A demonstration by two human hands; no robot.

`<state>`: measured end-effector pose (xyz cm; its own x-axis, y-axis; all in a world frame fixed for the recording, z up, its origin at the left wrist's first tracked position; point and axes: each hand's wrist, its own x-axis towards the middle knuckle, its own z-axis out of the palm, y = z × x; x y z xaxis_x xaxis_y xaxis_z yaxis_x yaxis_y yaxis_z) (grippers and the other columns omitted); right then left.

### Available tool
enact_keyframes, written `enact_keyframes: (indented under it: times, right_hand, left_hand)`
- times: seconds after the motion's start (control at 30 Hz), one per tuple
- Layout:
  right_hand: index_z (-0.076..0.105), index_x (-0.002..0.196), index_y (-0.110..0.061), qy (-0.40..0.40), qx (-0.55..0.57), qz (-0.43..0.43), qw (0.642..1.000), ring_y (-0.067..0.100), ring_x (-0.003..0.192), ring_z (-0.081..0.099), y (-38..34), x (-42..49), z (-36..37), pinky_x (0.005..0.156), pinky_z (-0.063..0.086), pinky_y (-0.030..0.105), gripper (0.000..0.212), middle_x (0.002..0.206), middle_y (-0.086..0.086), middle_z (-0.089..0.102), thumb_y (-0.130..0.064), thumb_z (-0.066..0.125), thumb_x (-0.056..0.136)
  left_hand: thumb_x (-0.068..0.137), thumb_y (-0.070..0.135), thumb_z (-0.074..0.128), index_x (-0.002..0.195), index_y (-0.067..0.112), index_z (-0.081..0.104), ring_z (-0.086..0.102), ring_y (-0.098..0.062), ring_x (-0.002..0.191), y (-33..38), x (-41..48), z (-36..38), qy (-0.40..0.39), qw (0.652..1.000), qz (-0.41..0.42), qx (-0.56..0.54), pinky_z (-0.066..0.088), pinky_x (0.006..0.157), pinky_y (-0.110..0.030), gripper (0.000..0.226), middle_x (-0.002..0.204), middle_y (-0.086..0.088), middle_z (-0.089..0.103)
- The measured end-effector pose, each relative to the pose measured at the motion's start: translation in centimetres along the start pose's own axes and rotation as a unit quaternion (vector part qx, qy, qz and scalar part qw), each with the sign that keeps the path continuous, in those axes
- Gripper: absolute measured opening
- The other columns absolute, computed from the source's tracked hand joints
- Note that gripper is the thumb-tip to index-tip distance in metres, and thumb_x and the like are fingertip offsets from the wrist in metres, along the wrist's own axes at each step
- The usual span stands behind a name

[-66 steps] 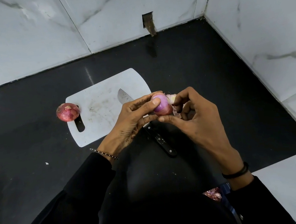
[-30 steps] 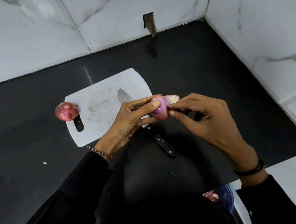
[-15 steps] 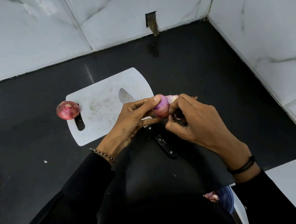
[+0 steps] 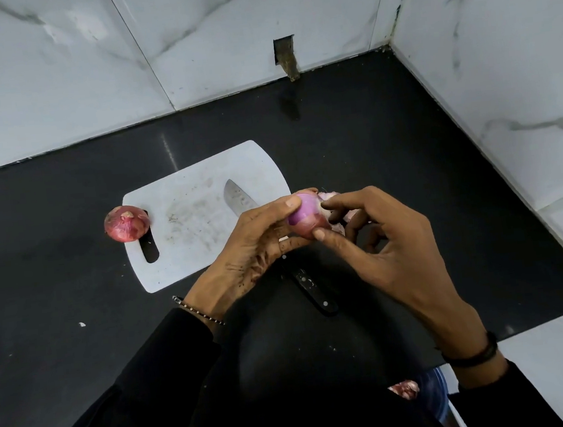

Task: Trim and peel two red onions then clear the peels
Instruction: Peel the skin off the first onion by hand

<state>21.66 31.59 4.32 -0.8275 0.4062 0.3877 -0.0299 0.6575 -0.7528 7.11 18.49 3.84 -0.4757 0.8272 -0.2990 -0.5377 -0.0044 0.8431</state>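
Note:
My left hand (image 4: 256,246) grips a partly peeled red onion (image 4: 304,215) above the right edge of the white cutting board (image 4: 188,222). My right hand (image 4: 379,248) pinches the onion's lower skin between thumb and forefinger, with loose pale peel (image 4: 332,197) hanging behind it. A second red onion (image 4: 125,223), unpeeled, sits on the black counter against the board's left edge. A knife lies under my hands, its blade (image 4: 237,197) on the board and its black handle (image 4: 311,288) on the counter.
The black counter (image 4: 405,153) ends at white marble walls behind and to the right. A blue container (image 4: 435,394) with onion peels (image 4: 404,389) shows at the lower right, below the counter edge. A small white scrap (image 4: 82,324) lies on the counter at the left.
My right hand has shifted its hold on the onion, opening out from a curled position to pinch the skin near the bottom. The left hand keeps its hold; the other onion and knife stay put.

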Motion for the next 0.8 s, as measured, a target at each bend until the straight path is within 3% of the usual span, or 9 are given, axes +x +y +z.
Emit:
enact_keyframes:
  times: [0.17, 0.3, 0.47, 0.67, 0.8]
  right_hand:
    - [0.068, 0.114, -0.02, -0.014, 0.017, -0.01, 1.0, 0.006, 0.085, 0.061, -0.2, 0.5, -0.3, 0.068, 0.043, 0.01, 0.033, 0.106, -0.01, 0.062, -0.038, 0.074, 0.086]
    - [0.067, 0.105, -0.02, -0.031, 0.015, -0.01, 0.999, 0.012, 0.077, 0.059, -0.2, 0.9, -0.3, 0.064, 0.044, 0.012, 0.035, 0.1, -0.009, 0.061, -0.045, 0.075, 0.082]
    - [0.063, 0.098, -0.023, -0.033, 0.004, 0.004, 0.999, 0.015, 0.072, 0.055, -0.1, 1.0, -0.2, 0.06, 0.043, 0.014, 0.031, 0.095, -0.014, 0.057, -0.046, 0.075, 0.081]
    - [0.059, 0.104, -0.03, -0.035, -0.002, 0.036, 0.999, 0.013, 0.074, 0.058, 0.2, 0.9, -0.2, 0.06, 0.046, 0.014, 0.037, 0.099, -0.016, 0.058, -0.054, 0.071, 0.078]
    - [0.06, 0.106, -0.025, -0.041, -0.015, 0.037, 0.998, 0.007, 0.074, 0.057, 0.4, 0.9, -0.3, 0.062, 0.044, 0.009, 0.037, 0.099, -0.016, 0.058, -0.046, 0.074, 0.078]
  left_hand:
    - [0.092, 0.028, 0.058, 0.122, 0.006, 0.069, 0.07, -0.028, 0.106, 0.3, 0.3, -0.3, 0.009, 0.998, 0.002, 0.061, 0.058, 0.087, -0.034, 0.039, 0.118, -0.012, 0.072]
    - [0.09, 0.031, 0.065, 0.115, 0.013, 0.075, 0.071, -0.028, 0.103, 0.6, 0.2, -0.2, 0.014, 0.996, 0.002, 0.086, 0.059, 0.079, -0.031, 0.033, 0.113, -0.016, 0.073]
    - [0.082, 0.036, 0.07, 0.113, 0.006, 0.074, 0.073, -0.028, 0.097, 0.9, 0.0, 0.3, 0.033, 0.995, -0.002, 0.089, 0.059, 0.076, -0.031, 0.044, 0.105, -0.019, 0.075]
    - [0.078, 0.036, 0.07, 0.111, 0.007, 0.074, 0.075, -0.027, 0.095, 0.9, 0.2, 0.7, 0.06, 0.993, -0.006, 0.101, 0.061, 0.077, -0.031, 0.044, 0.101, -0.017, 0.076]
    - [0.084, 0.03, 0.069, 0.114, 0.005, 0.074, 0.075, -0.025, 0.094, 1.0, 0.2, 1.1, 0.055, 0.993, -0.003, 0.1, 0.061, 0.075, -0.029, 0.039, 0.102, -0.016, 0.076]
